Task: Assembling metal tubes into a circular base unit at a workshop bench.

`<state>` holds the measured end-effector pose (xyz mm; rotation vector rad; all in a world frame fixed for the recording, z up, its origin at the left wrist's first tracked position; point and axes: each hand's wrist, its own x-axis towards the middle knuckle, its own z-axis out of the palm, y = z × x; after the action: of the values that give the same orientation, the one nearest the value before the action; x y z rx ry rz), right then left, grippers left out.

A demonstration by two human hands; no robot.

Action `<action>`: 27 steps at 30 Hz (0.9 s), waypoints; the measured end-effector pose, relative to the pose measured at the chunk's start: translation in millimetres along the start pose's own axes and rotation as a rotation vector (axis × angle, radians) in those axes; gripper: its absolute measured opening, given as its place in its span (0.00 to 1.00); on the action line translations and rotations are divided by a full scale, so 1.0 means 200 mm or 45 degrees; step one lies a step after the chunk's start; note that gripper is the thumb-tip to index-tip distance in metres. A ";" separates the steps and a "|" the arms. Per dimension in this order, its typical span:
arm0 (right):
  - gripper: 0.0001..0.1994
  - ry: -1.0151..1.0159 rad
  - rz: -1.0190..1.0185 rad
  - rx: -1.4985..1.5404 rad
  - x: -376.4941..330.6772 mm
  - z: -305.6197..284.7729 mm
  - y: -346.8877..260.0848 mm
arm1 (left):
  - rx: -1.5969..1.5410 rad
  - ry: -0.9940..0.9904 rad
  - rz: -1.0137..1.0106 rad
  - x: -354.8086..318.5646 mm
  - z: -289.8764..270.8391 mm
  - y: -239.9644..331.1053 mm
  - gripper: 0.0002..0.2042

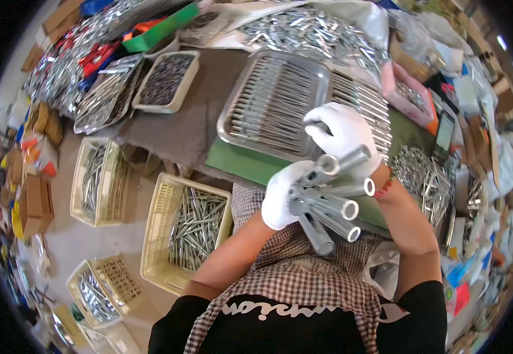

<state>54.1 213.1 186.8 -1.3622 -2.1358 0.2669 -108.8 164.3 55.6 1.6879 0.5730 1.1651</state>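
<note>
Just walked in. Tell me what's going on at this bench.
A person in white gloves is handling grey metal tubes. The left hand grips a fanned bundle of them, while the right hand closes on one tube at the top of the bundle. Just beyond the hands, a steel tray on the bench holds rows of long metal pieces. Cream plastic baskets of similar parts stand on the floor.

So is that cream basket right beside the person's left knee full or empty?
Partly full. The cream basket holds a loose heap of grey metal rods covering its bottom, but its slotted side walls show well above them.
</note>
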 end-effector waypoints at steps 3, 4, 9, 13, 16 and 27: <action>0.07 -0.133 -0.072 -0.010 0.14 0.17 -0.02 | -0.215 0.116 -0.294 0.05 0.00 0.18 0.21; 0.07 -0.145 -0.092 -0.003 0.17 0.22 -0.03 | -0.112 0.118 -0.241 0.05 0.00 0.17 0.23; 0.07 -0.239 -0.253 0.016 0.25 0.35 -0.07 | -0.072 0.101 -0.156 0.03 0.00 0.11 0.27; 0.07 -0.311 -0.170 -0.213 0.26 0.35 -0.09 | -0.009 0.098 -0.074 0.06 0.03 0.10 0.28; 0.07 -0.323 -0.148 -0.279 0.27 0.41 -0.15 | 0.078 0.162 -0.024 0.03 -0.01 0.09 0.26; 0.10 -0.282 -0.122 -0.191 0.29 0.32 -0.12 | -0.212 0.300 -0.269 0.04 0.03 0.13 0.19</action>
<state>-17.9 261.9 167.1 -1.3619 -2.4398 0.2323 -104.5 157.3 82.4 1.3248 0.7590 1.2291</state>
